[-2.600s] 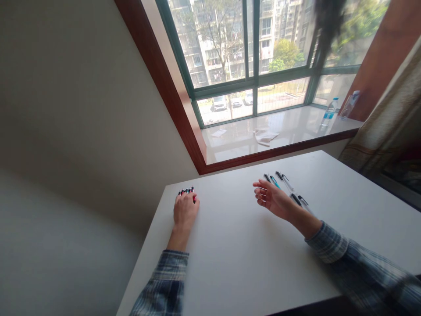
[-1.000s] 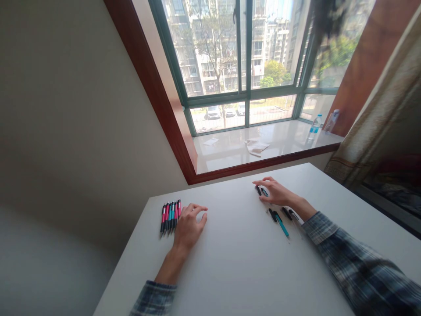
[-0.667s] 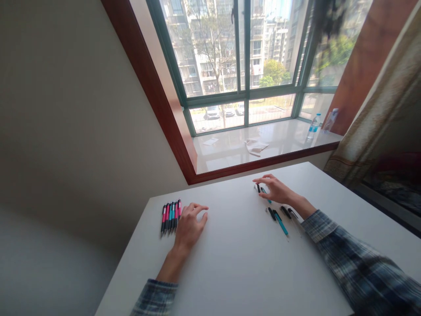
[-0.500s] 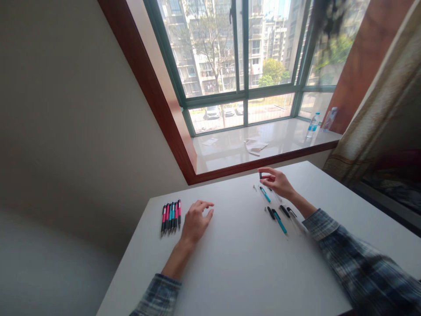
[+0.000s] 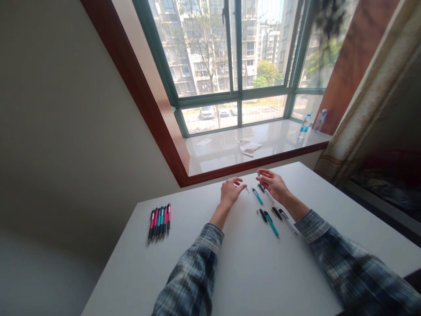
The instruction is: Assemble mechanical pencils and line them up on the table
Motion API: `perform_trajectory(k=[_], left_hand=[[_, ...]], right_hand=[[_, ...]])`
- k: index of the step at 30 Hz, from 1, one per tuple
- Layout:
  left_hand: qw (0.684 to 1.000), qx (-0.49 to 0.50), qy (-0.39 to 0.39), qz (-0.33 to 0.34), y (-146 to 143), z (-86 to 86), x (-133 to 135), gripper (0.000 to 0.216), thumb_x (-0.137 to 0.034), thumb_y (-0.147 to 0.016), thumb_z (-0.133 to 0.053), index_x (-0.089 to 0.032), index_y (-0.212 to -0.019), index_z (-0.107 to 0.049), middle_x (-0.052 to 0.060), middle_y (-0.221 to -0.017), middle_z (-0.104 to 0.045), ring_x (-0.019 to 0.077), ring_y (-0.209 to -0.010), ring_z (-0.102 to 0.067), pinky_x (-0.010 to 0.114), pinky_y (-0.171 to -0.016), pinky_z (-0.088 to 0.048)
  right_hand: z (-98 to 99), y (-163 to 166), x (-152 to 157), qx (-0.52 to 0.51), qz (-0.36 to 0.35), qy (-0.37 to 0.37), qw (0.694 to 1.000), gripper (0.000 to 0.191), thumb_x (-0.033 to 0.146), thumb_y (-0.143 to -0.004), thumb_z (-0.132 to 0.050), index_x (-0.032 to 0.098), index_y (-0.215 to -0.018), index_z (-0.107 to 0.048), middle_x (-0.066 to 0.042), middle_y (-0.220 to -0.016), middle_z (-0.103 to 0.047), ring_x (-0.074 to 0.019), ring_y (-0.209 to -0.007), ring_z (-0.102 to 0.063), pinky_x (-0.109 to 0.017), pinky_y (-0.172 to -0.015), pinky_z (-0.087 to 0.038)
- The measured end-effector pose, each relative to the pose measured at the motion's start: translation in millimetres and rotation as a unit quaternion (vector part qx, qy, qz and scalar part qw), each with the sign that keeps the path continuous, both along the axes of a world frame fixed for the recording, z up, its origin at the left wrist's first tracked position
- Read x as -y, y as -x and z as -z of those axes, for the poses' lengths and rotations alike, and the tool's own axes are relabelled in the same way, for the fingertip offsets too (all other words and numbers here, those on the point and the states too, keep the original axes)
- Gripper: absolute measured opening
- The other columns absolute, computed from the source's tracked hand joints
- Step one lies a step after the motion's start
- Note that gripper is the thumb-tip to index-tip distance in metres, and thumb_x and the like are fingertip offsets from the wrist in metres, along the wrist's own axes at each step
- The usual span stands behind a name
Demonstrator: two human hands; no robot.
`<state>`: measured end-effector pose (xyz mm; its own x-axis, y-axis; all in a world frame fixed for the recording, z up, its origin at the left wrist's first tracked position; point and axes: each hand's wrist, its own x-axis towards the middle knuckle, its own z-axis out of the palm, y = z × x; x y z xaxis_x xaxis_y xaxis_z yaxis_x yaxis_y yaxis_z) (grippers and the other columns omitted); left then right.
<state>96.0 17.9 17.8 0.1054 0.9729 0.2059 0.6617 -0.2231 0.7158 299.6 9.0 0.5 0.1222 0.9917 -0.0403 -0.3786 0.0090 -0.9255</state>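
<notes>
My left hand (image 5: 230, 190) reaches across the white table (image 5: 250, 267), fingers stretched out and holding nothing, its tips close to a tiny pale part lying there. My right hand (image 5: 275, 184) hovers just right of it, thumb and fingers pinched on a small dark pen part (image 5: 258, 174). Below the hands lie loose pens and pen parts: a teal pen (image 5: 257, 195), another teal pen (image 5: 271, 223) and black pieces (image 5: 262, 215). A tidy row of several pink and teal pens (image 5: 159, 221) lies at the table's left side, away from both hands.
Behind the table runs a glossy window sill (image 5: 226, 153) with a folded cloth (image 5: 248, 147), a slip of paper (image 5: 204, 142) and a water bottle (image 5: 304, 126). A curtain (image 5: 365, 109) hangs at the right. A wall is on the left.
My left hand has left the pen row and moved right, close to my right hand. My right hand picked a small dark part off the table and lifted it.
</notes>
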Motion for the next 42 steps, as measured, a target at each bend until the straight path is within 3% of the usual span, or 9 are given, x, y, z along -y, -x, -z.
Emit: perform_trajectory(k=[8, 14, 19, 21, 25, 28, 33, 37, 42], left_hand=[[1.0, 0.0, -0.006, -0.022, -23.9, 20.3, -8.5, 0.012, -0.032, -0.078, -0.078, -0.024, -0.086, -0.079, 0.004, -0.083, -0.077, 0.0219, -0.08, -0.069, 0.036, -0.085, -0.049], [0.998, 0.059, 0.013, -0.001, -21.4, 15.8, -7.1, 0.005, -0.024, -0.076, -0.076, -0.023, -0.071, -0.075, 0.005, -0.078, -0.076, 0.0224, -0.078, -0.068, 0.039, -0.088, -0.049], [0.985, 0.163, 0.049, 0.027, 0.7, 8.2, -2.0, 0.017, -0.035, -0.08, -0.073, -0.019, -0.085, -0.076, 0.008, -0.087, -0.078, 0.0195, -0.078, -0.07, 0.035, -0.081, -0.055], [0.969, 0.232, 0.076, 0.037, 16.7, 5.1, 10.4, 0.025, -0.04, -0.079, -0.074, -0.017, -0.09, -0.074, 0.009, -0.091, -0.078, 0.0181, -0.081, -0.07, 0.034, -0.083, -0.056], [0.883, 0.44, 0.159, 0.033, 53.4, -3.7, 57.4, 0.03, -0.033, -0.066, -0.087, -0.017, -0.086, -0.071, 0.006, -0.096, -0.075, 0.0132, -0.084, -0.066, 0.029, -0.087, -0.054], [0.851, 0.496, 0.171, -0.009, 79.6, -12.8, 96.2, 0.029, -0.029, -0.067, -0.087, -0.018, -0.087, -0.07, 0.003, -0.095, -0.073, 0.0096, -0.081, -0.064, 0.024, -0.083, -0.053], [0.869, 0.476, 0.125, -0.053, 111.5, -22.3, 134.1, 0.028, -0.027, -0.066, -0.087, -0.019, -0.087, -0.07, 0.0, -0.091, -0.071, 0.0089, -0.079, -0.061, 0.023, -0.081, -0.052], [0.898, 0.428, 0.091, -0.054, 119.6, -19.7, 142.2, 0.025, -0.027, -0.069, -0.085, -0.018, -0.086, -0.07, 0.002, -0.089, -0.072, 0.0106, -0.077, -0.06, 0.025, -0.079, -0.05], [0.927, 0.365, 0.083, -0.028, 116.4, -17.4, 147.8, 0.022, -0.031, -0.074, -0.081, -0.018, -0.088, -0.07, 0.003, -0.088, -0.072, 0.0135, -0.078, -0.062, 0.027, -0.077, -0.049]], right_hand=[[0.9, 1.9, -2.9, -0.012, 0.016, 0.0, 1.0, 0.044, 0.02, -0.059, -0.087, 0.022, -0.101, -0.074, -0.005, -0.122, -0.068, -0.0122, -0.087, -0.067, -0.024, -0.073, -0.054], [-2.1, 3.7, 0.8, 0.015, 0.028, 0.027, 0.999, 0.043, 0.02, -0.06, -0.081, 0.026, -0.102, -0.076, -0.003, -0.117, -0.069, -0.0148, -0.087, -0.065, -0.026, -0.068, -0.05], [-6.0, 7.1, 4.8, 0.039, 0.027, 0.044, 0.998, 0.039, 0.023, -0.063, -0.075, 0.024, -0.102, -0.077, -0.005, -0.109, -0.072, -0.0157, -0.085, -0.065, -0.027, -0.07, -0.049], [-8.7, 8.9, 7.1, 0.059, 0.0, 0.027, 0.998, 0.04, 0.025, -0.065, -0.076, 0.023, -0.105, -0.078, -0.006, -0.112, -0.073, -0.0165, -0.087, -0.066, -0.028, -0.074, -0.05], [-17.1, 17.4, 17.8, 0.171, -0.058, -0.059, 0.982, 0.041, 0.026, -0.069, -0.076, 0.024, -0.11, -0.078, -0.007, -0.12, -0.074, -0.0189, -0.092, -0.068, -0.031, -0.08, -0.052], [-24.7, 32.8, 35.4, 0.261, -0.101, -0.132, 0.951, 0.039, 0.027, -0.077, -0.071, 0.024, -0.116, -0.077, -0.006, -0.115, -0.076, -0.0171, -0.079, -0.069, -0.029, -0.071, -0.054], [-27.5, 72.6, 77.3, 0.319, -0.148, -0.2, 0.914, 0.03, 0.028, -0.089, -0.061, 0.025, -0.113, -0.078, -0.003, -0.093, -0.079, -0.0154, -0.068, -0.067, -0.028, -0.066, -0.056], [-19.7, 96.4, 101.9, 0.3, -0.145, -0.229, 0.914, 0.031, 0.025, -0.088, -0.066, 0.027, -0.118, -0.074, -0.004, -0.106, -0.077, -0.0179, -0.084, -0.072, -0.034, -0.086, -0.059], [-16.6, 101.2, 112.0, 0.318, -0.11, -0.28, 0.899, 0.025, 0.023, -0.088, -0.069, 0.026, -0.113, -0.072, -0.004, -0.105, -0.077, -0.0192, -0.085, -0.073, -0.037, -0.086, -0.061]])
